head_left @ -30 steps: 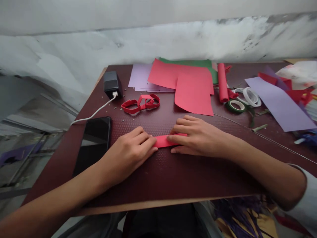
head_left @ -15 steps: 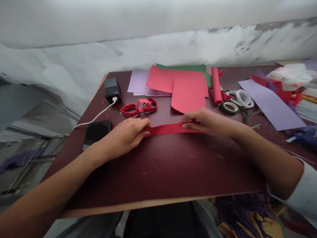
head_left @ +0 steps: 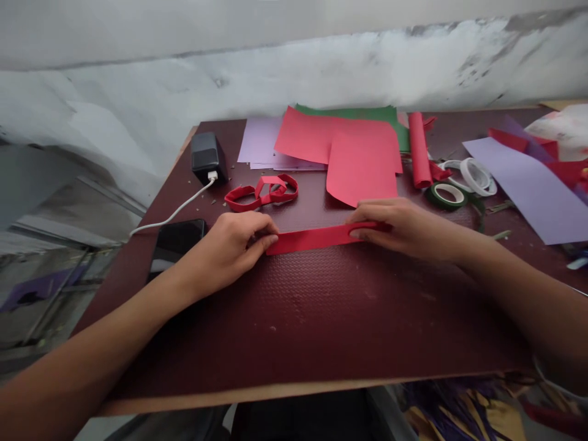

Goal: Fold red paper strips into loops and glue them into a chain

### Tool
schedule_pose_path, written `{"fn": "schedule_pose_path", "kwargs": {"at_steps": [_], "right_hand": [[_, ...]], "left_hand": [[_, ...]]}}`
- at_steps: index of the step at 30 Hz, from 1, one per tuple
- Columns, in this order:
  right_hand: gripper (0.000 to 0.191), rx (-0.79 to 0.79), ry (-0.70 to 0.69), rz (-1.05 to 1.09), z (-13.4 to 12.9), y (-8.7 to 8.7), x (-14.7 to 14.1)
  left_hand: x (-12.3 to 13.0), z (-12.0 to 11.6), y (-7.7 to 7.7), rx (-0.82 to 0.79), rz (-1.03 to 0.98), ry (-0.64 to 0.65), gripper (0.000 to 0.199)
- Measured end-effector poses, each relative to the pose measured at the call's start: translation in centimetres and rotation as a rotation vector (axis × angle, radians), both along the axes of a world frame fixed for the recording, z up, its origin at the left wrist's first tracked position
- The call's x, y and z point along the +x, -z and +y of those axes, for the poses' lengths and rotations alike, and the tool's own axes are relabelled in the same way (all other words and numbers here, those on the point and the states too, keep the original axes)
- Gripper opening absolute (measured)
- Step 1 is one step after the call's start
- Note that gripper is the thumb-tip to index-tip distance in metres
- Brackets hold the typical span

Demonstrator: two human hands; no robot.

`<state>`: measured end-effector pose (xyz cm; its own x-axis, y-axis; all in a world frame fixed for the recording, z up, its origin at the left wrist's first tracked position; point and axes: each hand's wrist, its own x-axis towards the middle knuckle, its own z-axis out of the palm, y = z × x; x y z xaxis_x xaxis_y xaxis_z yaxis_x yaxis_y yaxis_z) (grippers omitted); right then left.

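A red paper strip (head_left: 315, 239) stretches between my hands above the dark red table (head_left: 294, 324). My left hand (head_left: 241, 242) pinches its left end between thumb and fingers. Toward the other end, my right hand (head_left: 390, 226) grips the strip, with the thumb in front and the fingers behind. Just beyond my left hand lies a looped red paper piece (head_left: 261, 193). Red sheets (head_left: 361, 162) lie behind the strip, near my right fingers. My fingers cover parts of both strip ends.
At left are a black power bank (head_left: 206, 156) with a white cable (head_left: 177, 211) and a phone (head_left: 177, 245). Lilac sheets (head_left: 260, 141) and a green sheet (head_left: 404, 135) lie at the back. To the right are a red roll (head_left: 419, 150), green tape (head_left: 445, 196), white tape rolls (head_left: 480, 177) and lilac paper (head_left: 528, 190).
The view has shifted slightly. Both hands stay on the red strip; the left fingers now pinch closer at its end, and more of the strip shows between the hands.
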<state>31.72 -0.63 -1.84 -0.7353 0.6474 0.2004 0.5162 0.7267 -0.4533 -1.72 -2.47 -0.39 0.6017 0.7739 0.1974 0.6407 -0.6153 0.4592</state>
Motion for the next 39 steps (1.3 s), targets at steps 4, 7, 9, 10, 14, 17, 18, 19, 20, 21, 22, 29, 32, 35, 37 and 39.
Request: {"fn": "schedule_pose_path", "kwargs": {"at_steps": [4, 7, 9, 10, 14, 17, 18, 19, 20, 21, 22, 29, 32, 35, 37, 39], "right_hand": [[0.014, 0.291, -0.079, 0.051, -1.8, -0.1, 0.1], [0.014, 0.396, -0.175, 0.012, -2.9, 0.5, 0.0], [0.016, 0.391, -0.221, -0.024, -3.3, 0.9, -0.1], [0.017, 0.389, -0.227, -0.043, -3.3, 1.0, -0.2], [0.016, 0.435, -0.125, -0.159, -3.7, 0.8, -0.5], [0.016, 0.501, -0.046, -0.233, -4.5, 0.4, -1.0], [0.017, 0.527, -0.039, -0.239, -4.8, 0.3, -1.2], [0.018, 0.548, -0.039, -0.239, -5.1, 0.3, -1.5], [0.019, 0.562, -0.042, -0.238, -5.3, 0.3, -1.8], [0.022, 0.572, -0.047, -0.235, -5.5, 0.3, -2.1], [0.024, 0.575, -0.05, -0.231, -5.6, 0.3, -2.4], [0.033, 0.494, -0.064, -0.192, -5.3, 0.7, -3.3], [0.028, 0.492, -0.03, -0.205, -5.1, 0.9, -3.0], [0.024, 0.486, -0.014, -0.232, -4.8, 1.1, -2.8], [0.024, 0.469, -0.007, -0.238, -4.6, 1.2, -2.7], [0.026, 0.46, 0.008, -0.233, -4.5, 1.3, -2.7]], "left_hand": [[-0.5, -0.4, -0.4, 0.235, 0.051, 0.1, 0.014], [-0.2, -1.1, -0.1, 0.334, 0.147, 0.269, 0.013], [0.3, -1.5, 0.3, 0.36, 0.2, 0.339, 0.021], [0.6, -1.8, 0.5, 0.366, 0.225, 0.361, 0.023], [1.8, -2.7, 0.8, 0.432, 0.275, 0.341, 0.027], [2.5, -3.5, 0.9, 0.474, 0.275, 0.296, 0.028], [2.7, -3.8, 0.9, 0.477, 0.272, 0.293, 0.027], [2.9, -4.0, 1.0, 0.476, 0.263, 0.291, 0.026], [3.1, -4.2, 1.0, 0.475, 0.252, 0.289, 0.026], [3.2, -4.3, 1.1, 0.477, 0.237, 0.285, 0.025], [3.3, -4.5, 1.2, 0.48, 0.221, 0.28, 0.025], [3.3, -4.9, 0.9, 0.426, 0.123, 0.25, 0.025], [3.2, -5.1, 0.8, 0.404, 0.115, 0.216, 0.026], [3.0, -5.2, 1.0, 0.398, 0.117, 0.19, 0.024], [2.9, -5.2, 1.2, 0.392, 0.124, 0.177, 0.022], [2.9, -5.1, 1.4, 0.396, 0.128, 0.168, 0.022]]}}
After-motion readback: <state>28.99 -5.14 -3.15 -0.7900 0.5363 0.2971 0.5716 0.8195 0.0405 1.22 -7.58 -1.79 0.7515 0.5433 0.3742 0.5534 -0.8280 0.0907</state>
